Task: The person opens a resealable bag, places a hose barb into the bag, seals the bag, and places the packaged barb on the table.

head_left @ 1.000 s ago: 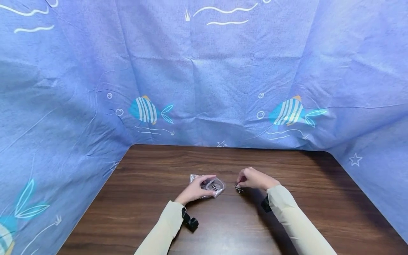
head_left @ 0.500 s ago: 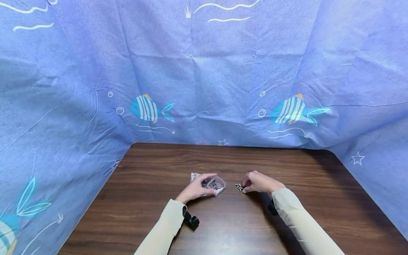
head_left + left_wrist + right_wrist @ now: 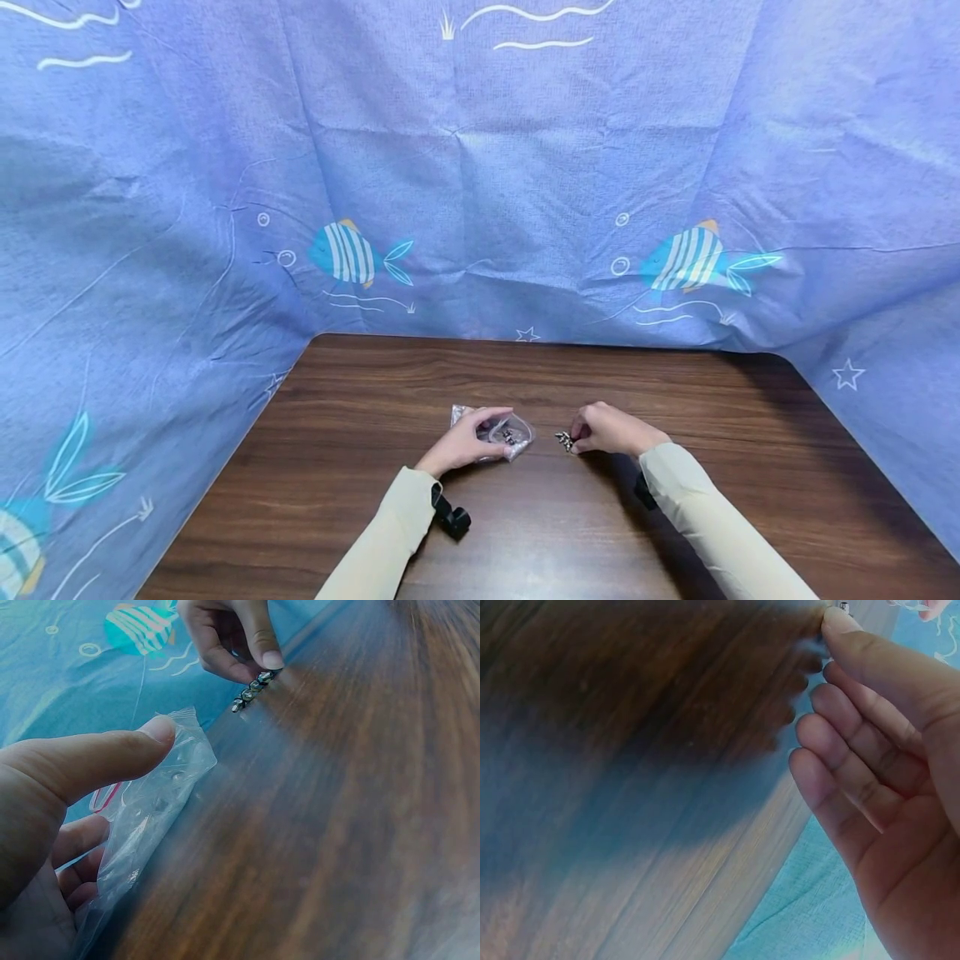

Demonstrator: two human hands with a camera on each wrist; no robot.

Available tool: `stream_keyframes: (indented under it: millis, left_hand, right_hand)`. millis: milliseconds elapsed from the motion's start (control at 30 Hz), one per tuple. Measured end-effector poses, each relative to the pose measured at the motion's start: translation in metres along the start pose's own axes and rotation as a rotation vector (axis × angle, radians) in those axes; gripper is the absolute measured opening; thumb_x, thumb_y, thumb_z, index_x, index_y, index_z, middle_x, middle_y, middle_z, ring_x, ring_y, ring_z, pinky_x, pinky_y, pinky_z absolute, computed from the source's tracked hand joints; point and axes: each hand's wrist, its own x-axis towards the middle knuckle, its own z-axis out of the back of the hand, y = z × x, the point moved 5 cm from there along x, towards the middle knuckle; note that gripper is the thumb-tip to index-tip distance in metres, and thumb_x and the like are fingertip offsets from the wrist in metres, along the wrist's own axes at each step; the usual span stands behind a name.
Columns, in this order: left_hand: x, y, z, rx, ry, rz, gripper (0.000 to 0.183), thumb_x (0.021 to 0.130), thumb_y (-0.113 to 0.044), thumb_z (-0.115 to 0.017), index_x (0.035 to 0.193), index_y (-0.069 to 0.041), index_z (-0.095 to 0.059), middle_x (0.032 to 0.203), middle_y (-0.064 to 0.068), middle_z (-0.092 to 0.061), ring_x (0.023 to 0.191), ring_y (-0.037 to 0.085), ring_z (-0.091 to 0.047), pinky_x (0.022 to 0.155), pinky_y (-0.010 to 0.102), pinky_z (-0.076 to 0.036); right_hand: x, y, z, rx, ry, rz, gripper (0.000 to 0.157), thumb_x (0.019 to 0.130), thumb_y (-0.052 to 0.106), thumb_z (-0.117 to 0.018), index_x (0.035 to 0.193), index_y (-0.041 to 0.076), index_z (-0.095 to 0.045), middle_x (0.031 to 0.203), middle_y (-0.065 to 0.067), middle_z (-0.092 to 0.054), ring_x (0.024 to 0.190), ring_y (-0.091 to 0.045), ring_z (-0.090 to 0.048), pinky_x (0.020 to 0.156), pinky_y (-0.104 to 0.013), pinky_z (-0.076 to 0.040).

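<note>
My left hand (image 3: 461, 442) grips a clear zip bag (image 3: 161, 795) with a red stripe by its mouth, thumb on the near side and fingers behind. Through the plastic, several small metal screws (image 3: 510, 437) show inside. To the right of the bag, a small pile of shiny screws (image 3: 253, 691) lies on the table. My right hand (image 3: 611, 429) is at the right side of this pile, thumb and forefinger pinching at the screws. In the right wrist view its other fingers (image 3: 832, 780) are curled, and the thumb tip hides most of the pile.
The brown wood-grain table (image 3: 360, 383) reaches back to a blue cloth (image 3: 480, 208) printed with fish, which also hangs at both sides. A black strap with a small device (image 3: 452, 518) sits on the left wrist, another (image 3: 645, 492) on the right.
My right hand has shifted a little to the right, leaving more of the screw pile in sight, and then stayed there. The left hand keeps its grip on the bag.
</note>
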Motion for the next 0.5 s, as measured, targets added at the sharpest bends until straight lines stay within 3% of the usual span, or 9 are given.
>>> stream_keyframes:
  millis: [500]
  left_hand:
    - [-0.0005, -0.0004, 0.0001, -0.001, -0.001, -0.001, 0.065, 0.081, -0.033, -0.077, 0.139, -0.018, -0.052, 0.132, 0.006, -0.056, 0.115, 0.022, -0.048, 0.098, 0.042, -0.041]
  right_hand:
    - [0.0015, 0.0025, -0.0006, -0.033, 0.004, 0.030, 0.006, 0.080, 0.012, -0.076, 0.078, 0.009, -0.071, 0.075, 0.007, -0.066, 0.069, 0.001, -0.055, 0.065, -0.021, -0.049]
